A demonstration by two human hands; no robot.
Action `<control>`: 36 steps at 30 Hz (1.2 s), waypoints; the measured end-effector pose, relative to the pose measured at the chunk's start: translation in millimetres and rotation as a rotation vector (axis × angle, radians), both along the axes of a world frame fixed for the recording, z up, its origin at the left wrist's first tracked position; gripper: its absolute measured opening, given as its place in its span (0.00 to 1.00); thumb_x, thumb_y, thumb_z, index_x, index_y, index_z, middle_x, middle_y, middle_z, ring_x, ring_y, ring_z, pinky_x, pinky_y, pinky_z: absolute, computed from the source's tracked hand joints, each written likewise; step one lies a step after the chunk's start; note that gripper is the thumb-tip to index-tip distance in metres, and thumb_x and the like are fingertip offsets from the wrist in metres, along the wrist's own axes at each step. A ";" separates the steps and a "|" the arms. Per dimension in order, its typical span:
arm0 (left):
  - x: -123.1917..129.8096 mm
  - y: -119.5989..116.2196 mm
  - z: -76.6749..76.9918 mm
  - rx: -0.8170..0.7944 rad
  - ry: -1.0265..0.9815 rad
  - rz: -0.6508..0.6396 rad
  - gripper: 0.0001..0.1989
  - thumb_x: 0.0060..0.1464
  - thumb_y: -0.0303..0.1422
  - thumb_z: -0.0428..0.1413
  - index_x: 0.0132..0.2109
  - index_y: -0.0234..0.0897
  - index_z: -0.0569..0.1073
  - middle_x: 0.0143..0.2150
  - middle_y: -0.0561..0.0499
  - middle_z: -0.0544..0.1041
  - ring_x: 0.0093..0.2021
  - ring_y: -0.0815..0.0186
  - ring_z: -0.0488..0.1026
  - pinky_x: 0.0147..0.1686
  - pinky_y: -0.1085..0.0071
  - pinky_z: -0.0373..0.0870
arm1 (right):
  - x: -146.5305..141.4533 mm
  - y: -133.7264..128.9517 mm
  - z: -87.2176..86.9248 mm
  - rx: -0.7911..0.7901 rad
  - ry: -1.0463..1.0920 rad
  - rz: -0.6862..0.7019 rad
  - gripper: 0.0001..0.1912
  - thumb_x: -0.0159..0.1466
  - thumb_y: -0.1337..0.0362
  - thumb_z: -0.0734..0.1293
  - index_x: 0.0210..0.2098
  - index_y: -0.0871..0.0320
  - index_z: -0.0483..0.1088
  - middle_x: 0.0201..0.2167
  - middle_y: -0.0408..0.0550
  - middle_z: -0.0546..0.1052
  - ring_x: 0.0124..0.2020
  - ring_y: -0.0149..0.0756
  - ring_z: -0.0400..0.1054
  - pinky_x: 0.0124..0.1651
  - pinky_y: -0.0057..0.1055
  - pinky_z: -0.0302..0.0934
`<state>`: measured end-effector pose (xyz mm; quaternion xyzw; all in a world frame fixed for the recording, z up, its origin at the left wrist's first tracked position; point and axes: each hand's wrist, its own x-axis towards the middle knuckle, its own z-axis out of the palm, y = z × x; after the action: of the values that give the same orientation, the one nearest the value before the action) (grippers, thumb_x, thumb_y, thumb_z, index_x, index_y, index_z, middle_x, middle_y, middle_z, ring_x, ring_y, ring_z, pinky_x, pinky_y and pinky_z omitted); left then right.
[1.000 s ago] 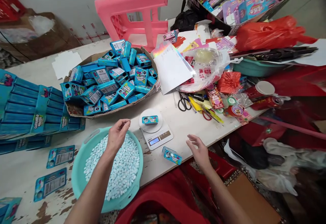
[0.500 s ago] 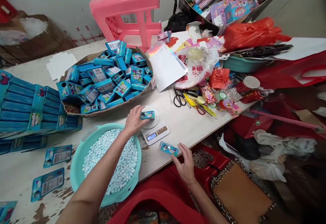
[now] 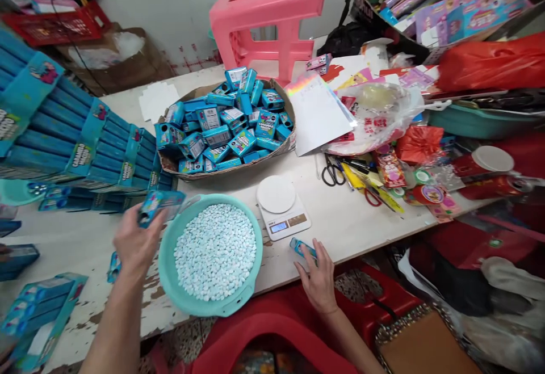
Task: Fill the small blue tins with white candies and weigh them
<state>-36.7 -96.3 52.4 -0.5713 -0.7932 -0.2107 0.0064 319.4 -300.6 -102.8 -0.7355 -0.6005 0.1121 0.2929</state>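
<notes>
My left hand [image 3: 138, 238] is closed around a small blue candy box [image 3: 150, 206], left of the candy basin and blurred by motion. At the table's front edge, my right hand [image 3: 317, 277] has its thumb and fingers around the end of another blue candy box [image 3: 301, 247]. Between my arms stands a turquoise basin [image 3: 165, 272] full of pale blue candies [image 3: 215, 252]. The white kitchen scale [image 3: 276, 195] beside it has a bare round plate and a lit display. Behind, a cut-down carton [image 3: 230, 174] is heaped with blue candy boxes [image 3: 242, 142].
Tall blue display packs [image 3: 85, 135] stand at the left. Another person's fingers [image 3: 5, 253] show at the left edge near an open display box [image 3: 46, 317]. Scissors [image 3: 332, 172], pens, papers and a plastic bag [image 3: 374, 113] clutter the right. A pink stool [image 3: 272, 16] stands behind.
My left hand has lifted the candy box off the scale and carried it left past the basin. My right hand stays by its box. The view has turned left.
</notes>
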 end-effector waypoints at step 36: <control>98.6 -64.3 -124.2 -0.360 -0.585 -0.489 0.13 0.49 0.44 0.57 0.25 0.41 0.69 0.26 0.49 0.68 0.31 0.59 0.67 0.35 0.65 0.63 | 46.0 122.2 26.4 0.056 0.433 -0.166 0.20 0.61 0.55 0.65 0.49 0.58 0.66 0.45 0.54 0.70 0.44 0.40 0.68 0.46 0.41 0.65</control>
<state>61.9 -160.6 -71.8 -0.6508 -0.6268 -0.2173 -0.3692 365.5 -178.4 -76.3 -0.7328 -0.4640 0.2262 0.4433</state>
